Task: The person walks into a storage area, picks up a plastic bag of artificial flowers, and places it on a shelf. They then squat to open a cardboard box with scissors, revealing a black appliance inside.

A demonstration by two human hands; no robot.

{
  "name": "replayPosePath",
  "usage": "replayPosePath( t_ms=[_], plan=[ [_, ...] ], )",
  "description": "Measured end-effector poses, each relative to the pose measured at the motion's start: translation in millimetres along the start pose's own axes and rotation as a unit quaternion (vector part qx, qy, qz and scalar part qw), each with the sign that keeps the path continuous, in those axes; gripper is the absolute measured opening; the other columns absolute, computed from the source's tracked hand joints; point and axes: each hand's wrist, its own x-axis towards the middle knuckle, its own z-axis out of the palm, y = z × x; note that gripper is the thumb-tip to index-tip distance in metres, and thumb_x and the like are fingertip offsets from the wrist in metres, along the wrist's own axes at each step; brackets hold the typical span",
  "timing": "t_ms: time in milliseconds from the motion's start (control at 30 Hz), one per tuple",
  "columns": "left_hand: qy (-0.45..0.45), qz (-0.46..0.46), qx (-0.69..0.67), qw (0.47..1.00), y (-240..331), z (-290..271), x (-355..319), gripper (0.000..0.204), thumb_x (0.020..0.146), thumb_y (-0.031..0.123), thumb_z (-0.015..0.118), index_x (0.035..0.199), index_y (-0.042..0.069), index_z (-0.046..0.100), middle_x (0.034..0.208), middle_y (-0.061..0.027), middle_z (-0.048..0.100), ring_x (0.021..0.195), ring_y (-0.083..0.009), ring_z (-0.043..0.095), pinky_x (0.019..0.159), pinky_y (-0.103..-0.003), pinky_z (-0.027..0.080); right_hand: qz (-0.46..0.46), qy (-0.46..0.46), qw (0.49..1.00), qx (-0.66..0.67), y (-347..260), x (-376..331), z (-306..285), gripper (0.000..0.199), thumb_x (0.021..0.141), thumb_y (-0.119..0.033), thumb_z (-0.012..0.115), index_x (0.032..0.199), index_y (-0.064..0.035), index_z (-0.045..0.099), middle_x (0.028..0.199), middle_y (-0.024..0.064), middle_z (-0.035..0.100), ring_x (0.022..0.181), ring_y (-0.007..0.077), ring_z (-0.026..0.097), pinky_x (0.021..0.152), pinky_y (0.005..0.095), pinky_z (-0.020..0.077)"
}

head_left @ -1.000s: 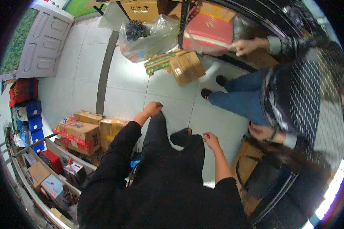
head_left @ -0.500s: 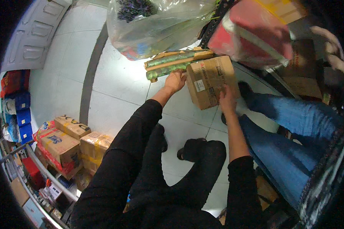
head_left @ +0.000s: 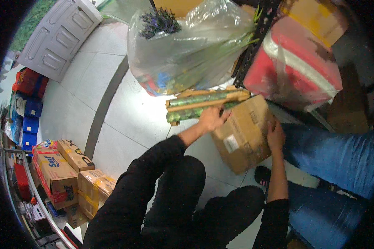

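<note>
A taped brown cardboard box point(head_left: 242, 139) with a small white label sits tilted in front of me on the tiled floor, between my two hands. My left hand point(head_left: 213, 119) grips its upper left edge with the fingers bent. On the opposite side, my right hand point(head_left: 275, 135) presses against the right edge, fingers wrapped round it. Just behind the box lie green patterned rolls point(head_left: 183, 115) with brown cardboard strips along them. The box covers part of their right end.
A large clear plastic bag point(head_left: 195, 54) with purple flowers stands behind the rolls. A red wrapped bundle point(head_left: 295, 68) is at the far right. Another person's jeans-clad legs point(head_left: 332, 157) are close on my right. Stacked cartons point(head_left: 58, 174) stand at left, below a white panelled door point(head_left: 60, 39).
My right hand has shifted from the box's front face to its right edge. My left hand has come onto the upper left edge. The view has tilted up and closer.
</note>
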Motion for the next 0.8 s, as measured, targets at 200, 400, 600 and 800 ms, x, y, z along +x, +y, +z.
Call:
replayPosePath(
  t_ms=[200, 400, 600, 800],
  plan=[
    [-0.051, -0.020, -0.044, 0.998, -26, -16, -59, 0.050, 0.075, 0.049, 0.051, 0.085, 0.000, 0.054, 0.075, -0.0203, 0.059, 0.069, -0.0312, 0.059, 0.065, -0.037, 0.047, -0.072, -0.038, 0.997, -0.014, -41, -6, -15, 0.044, 0.080, -0.042, 0.045, 0.108, -0.0080, 0.050, 0.100, 0.0155, 0.055, 0.092, 0.0323, 0.052, 0.079, 0.0424, 0.0400],
    [-0.051, 0.009, -0.016, 0.999, -28, -22, -65, 0.045, 0.078, 0.045, 0.050, 0.089, 0.001, 0.053, 0.074, -0.0197, 0.058, 0.067, -0.0322, 0.058, 0.063, -0.039, 0.047, -0.081, -0.037, 0.996, 0.002, -42, -2, -4, 0.043, 0.079, -0.041, 0.047, 0.106, -0.0081, 0.051, 0.099, 0.0145, 0.055, 0.091, 0.0317, 0.052, 0.076, 0.0419, 0.0410],
    [-0.024, 0.126, 0.097, 0.987, -8, -39, -55, 0.031, 0.080, 0.034, 0.049, 0.085, 0.004, 0.054, 0.069, -0.0183, 0.057, 0.062, -0.0354, 0.056, 0.058, -0.041, 0.046, -0.094, -0.017, 0.995, -0.002, -28, -4, 1, 0.040, 0.080, -0.038, 0.048, 0.107, -0.0075, 0.051, 0.106, 0.0144, 0.053, 0.097, 0.0319, 0.050, 0.081, 0.0392, 0.0393],
    [-0.060, 0.153, 0.116, 0.980, -26, -27, -38, 0.021, 0.080, 0.027, 0.049, 0.074, 0.006, 0.052, 0.066, -0.0156, 0.056, 0.059, -0.0330, 0.055, 0.054, -0.042, 0.044, -0.100, -0.009, 0.994, -0.043, -31, -6, 7, 0.043, 0.080, -0.038, 0.048, 0.110, -0.0074, 0.049, 0.106, 0.0150, 0.053, 0.094, 0.0314, 0.051, 0.080, 0.0409, 0.0399]
  ],
)
